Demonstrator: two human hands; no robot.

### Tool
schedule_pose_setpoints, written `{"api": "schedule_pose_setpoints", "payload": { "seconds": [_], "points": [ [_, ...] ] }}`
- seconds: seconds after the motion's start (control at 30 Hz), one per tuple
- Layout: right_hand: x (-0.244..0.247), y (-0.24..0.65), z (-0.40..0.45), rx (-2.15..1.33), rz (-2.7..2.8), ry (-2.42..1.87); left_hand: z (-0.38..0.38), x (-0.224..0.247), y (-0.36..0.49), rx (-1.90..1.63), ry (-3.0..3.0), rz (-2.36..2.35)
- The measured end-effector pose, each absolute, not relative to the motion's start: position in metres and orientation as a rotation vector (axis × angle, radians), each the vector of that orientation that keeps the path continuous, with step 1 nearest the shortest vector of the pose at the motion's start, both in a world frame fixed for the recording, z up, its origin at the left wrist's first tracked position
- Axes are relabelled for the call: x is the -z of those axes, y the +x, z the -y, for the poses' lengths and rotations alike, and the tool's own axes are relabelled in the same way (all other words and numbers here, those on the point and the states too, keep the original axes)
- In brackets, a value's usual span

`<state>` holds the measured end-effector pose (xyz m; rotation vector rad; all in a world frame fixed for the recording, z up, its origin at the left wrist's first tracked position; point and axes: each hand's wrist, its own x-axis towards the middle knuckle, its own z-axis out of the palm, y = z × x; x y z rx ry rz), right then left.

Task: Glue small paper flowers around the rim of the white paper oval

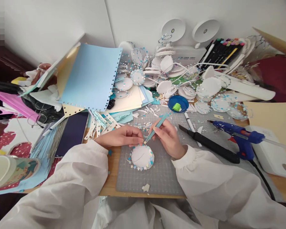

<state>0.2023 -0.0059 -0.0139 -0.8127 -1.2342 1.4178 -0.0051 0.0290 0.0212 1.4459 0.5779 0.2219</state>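
My right hand (pixel 168 138) is closed around teal tweezers (pixel 160 124), whose tips point down and left. My left hand (pixel 127 136) pinches something too small to make out, close to those tips. Just below both hands, a round white disc (pixel 141 157) lies on the grey cutting mat (pixel 162 178). Small blue, white and cream stars ring its edge. A fine wire or thread curls out at the disc's left side. Loose paper stars (pixel 146 125) are scattered on the mat beyond my fingers.
Right of my hand lie a black-handled cutter (pixel 211 146) and a blue glue gun (pixel 243 135). A blue lid (pixel 178 104) holds a green piece. Star-punched blue paper (pixel 91 76) stands at left, a cup (pixel 11 171) nearer. White discs (pixel 164 86) pile up behind.
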Motion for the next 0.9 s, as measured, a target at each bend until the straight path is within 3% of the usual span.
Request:
{"api": "schedule_pose_setpoints", "payload": {
  "seconds": [0.9],
  "points": [
    [0.0113, 0.2024, 0.0065, -1.423, 1.334, -0.799, -0.0266, -0.0226, 0.0007, -0.255, 1.524, -0.618]
  ]
}}
